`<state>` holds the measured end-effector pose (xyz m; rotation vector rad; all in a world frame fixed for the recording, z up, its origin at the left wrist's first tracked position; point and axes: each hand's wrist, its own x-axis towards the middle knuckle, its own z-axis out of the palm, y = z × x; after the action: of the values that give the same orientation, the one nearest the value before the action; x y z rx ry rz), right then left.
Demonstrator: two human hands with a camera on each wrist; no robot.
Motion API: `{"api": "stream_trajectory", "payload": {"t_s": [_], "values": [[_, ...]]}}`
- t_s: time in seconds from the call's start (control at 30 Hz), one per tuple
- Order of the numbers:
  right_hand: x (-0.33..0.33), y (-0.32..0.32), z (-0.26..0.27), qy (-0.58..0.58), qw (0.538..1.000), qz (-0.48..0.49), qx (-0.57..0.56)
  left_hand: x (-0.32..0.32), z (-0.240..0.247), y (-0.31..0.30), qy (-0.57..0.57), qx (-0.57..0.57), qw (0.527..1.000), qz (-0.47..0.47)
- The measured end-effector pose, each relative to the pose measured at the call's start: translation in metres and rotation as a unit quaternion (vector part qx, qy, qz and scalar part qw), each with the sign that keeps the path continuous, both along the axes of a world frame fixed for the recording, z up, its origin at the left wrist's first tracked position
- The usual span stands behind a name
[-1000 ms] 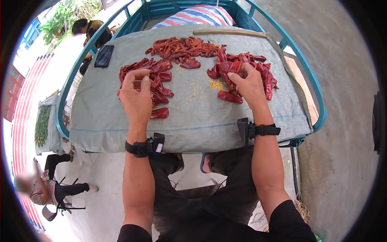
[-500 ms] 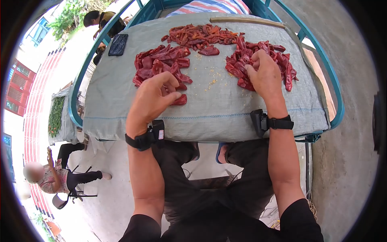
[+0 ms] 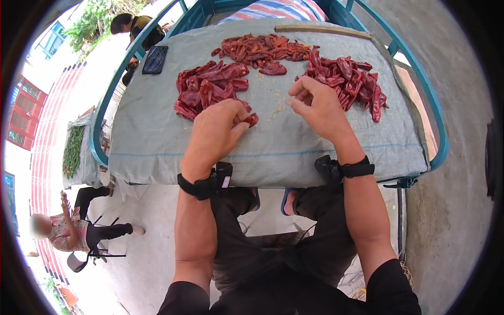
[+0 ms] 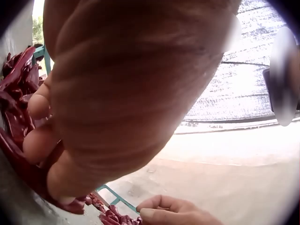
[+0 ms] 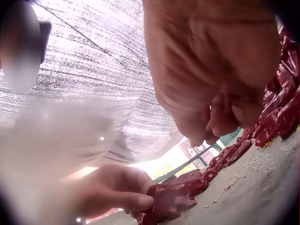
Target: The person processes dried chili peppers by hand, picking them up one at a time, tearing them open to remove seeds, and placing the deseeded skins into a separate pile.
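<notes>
My left hand [image 3: 218,123] pinches a dried red chili pepper [image 3: 252,120] at the near right edge of the left chili pile [image 3: 202,89]. In the left wrist view the thumb and fingers close around that pepper [image 4: 23,171]. My right hand [image 3: 321,107] hovers near the middle of the cloth, just left of the right chili pile [image 3: 349,79]. Its fingers are loosely bent, with a gap between thumb and forefinger and no pepper showing there. The right wrist view shows the bent fingers [image 5: 225,122] above the grey cloth.
A third heap of smaller, orange-red chilies [image 3: 262,48] lies farther back, with a single pepper [image 3: 273,69] before it. Yellow seeds [image 3: 277,109] dot the grey cloth [image 3: 262,165]. A phone [image 3: 155,60], a wooden strip [image 3: 323,31] and the teal cart rails [image 3: 438,131] border the work area.
The view has shifted. My left hand has come to the near edge of the left pile and taken hold of a pepper. My right hand has moved left, off the right pile.
</notes>
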<state>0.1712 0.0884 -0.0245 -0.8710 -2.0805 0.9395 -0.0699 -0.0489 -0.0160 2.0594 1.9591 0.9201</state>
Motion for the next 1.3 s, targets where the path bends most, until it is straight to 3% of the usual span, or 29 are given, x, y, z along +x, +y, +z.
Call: {"api": "stream_trajectory", "payload": {"t_s": [0.1, 0.17, 0.2, 0.57, 0.7, 0.8, 0.97, 1.03, 1.17, 1.3], "values": [[-0.007, -0.004, 0.0, 0.035, 0.993, 0.069, -0.094, 0.012, 0.004, 0.01, -0.245, -0.007, 0.969, -0.007], [-0.011, -0.014, 0.01, 0.043, 0.983, 0.099, -0.151, 0.017, -0.002, 0.017, -0.399, 0.003, 0.916, -0.042], [-0.015, -0.016, 0.011, 0.061, 0.984, 0.12, -0.113, 0.021, -0.001, 0.019, -0.412, 0.001, 0.91, -0.04], [-0.021, -0.02, 0.005, 0.134, 0.948, 0.148, -0.249, 0.032, -0.016, 0.028, -0.589, 0.037, 0.807, -0.012], [-0.02, -0.022, 0.01, 0.138, 0.95, 0.13, -0.247, 0.031, -0.016, 0.027, -0.562, 0.028, 0.826, 0.013], [-0.009, -0.007, 0.011, 0.114, 0.981, 0.05, -0.147, 0.032, -0.012, 0.026, -0.495, 0.095, 0.862, 0.058], [0.031, 0.019, 0.014, 0.023, 0.993, -0.112, 0.028, 0.001, -0.011, 0.026, -0.421, 0.259, 0.857, 0.149], [0.045, 0.029, 0.011, -0.013, 0.991, -0.131, 0.0, -0.014, -0.011, 0.024, -0.375, 0.299, 0.857, 0.189], [0.061, 0.04, 0.001, -0.052, 0.987, -0.152, -0.007, -0.022, -0.004, 0.015, -0.23, 0.287, 0.901, 0.23], [0.063, 0.03, 0.014, -0.096, 0.978, -0.186, 0.021, -0.01, 0.007, 0.006, -0.099, 0.182, 0.961, 0.181]]}}
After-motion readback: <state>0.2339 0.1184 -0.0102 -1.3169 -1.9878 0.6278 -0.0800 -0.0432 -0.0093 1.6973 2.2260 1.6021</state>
